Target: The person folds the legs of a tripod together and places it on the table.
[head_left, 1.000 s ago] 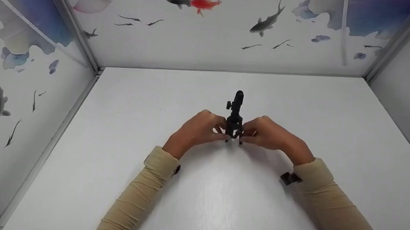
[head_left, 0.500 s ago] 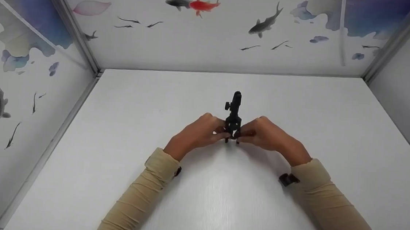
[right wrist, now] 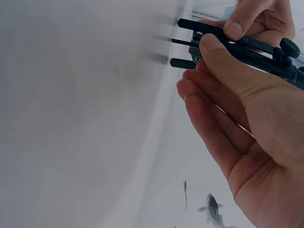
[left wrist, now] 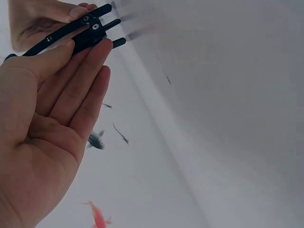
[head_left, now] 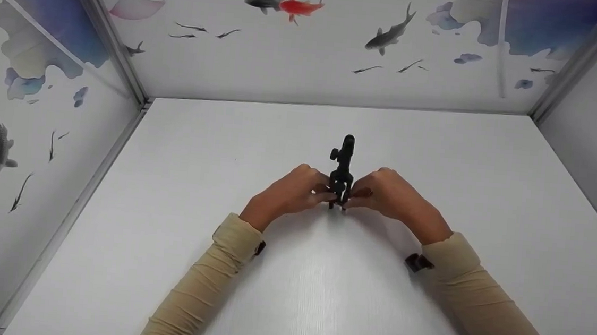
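A small black tripod (head_left: pixel 346 152) stands upright on the white table, its legs pointing down and close together. A round knob (right wrist: pixel 289 48) sticks out from its upper part. My left hand (head_left: pixel 298 190) pinches a leg from the left, between thumb and fingers. From the right, my right hand (head_left: pixel 393 196) pinches another leg low down, thumb toward me. Both wrist views show three leg tips (left wrist: pixel 119 42) near the table surface. The remaining fingers of each hand are extended loosely beside the legs.
White panels (head_left: pixel 295 71) printed with fish and petals enclose the table (head_left: pixel 215 139) at the back and both sides. A dark wrist device (head_left: pixel 419 262) hangs below the right sleeve; part of another shows at the left cuff.
The tripod's right leg has moved inward, narrowing the gap to the left leg. My right hand has shifted slightly left with it; the left hand has hardly moved.
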`<move>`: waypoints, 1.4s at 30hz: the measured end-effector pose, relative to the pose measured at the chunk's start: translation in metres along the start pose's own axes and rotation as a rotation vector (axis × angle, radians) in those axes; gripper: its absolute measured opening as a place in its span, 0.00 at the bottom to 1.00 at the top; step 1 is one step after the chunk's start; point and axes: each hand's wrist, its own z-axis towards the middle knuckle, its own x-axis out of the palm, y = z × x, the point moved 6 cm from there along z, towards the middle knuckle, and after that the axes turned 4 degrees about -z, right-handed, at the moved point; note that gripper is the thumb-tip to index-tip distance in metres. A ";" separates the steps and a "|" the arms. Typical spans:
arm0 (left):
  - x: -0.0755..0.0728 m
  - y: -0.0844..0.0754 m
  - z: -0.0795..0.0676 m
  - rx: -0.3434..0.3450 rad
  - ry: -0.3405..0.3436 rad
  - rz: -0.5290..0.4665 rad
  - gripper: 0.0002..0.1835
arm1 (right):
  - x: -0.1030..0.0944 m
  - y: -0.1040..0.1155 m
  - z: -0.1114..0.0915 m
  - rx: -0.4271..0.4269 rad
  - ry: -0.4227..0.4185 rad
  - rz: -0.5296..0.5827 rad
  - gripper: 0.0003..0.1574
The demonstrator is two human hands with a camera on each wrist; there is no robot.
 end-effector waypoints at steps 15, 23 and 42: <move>0.000 0.006 -0.002 -0.047 0.028 -0.072 0.11 | 0.003 0.009 0.000 -0.027 0.006 -0.087 0.09; 0.001 0.005 -0.002 -0.059 0.049 -0.104 0.14 | 0.008 0.013 0.000 -0.040 0.033 -0.011 0.08; 0.002 0.010 -0.002 -0.102 -0.007 -0.119 0.15 | 0.001 0.012 -0.001 -0.037 0.115 0.083 0.07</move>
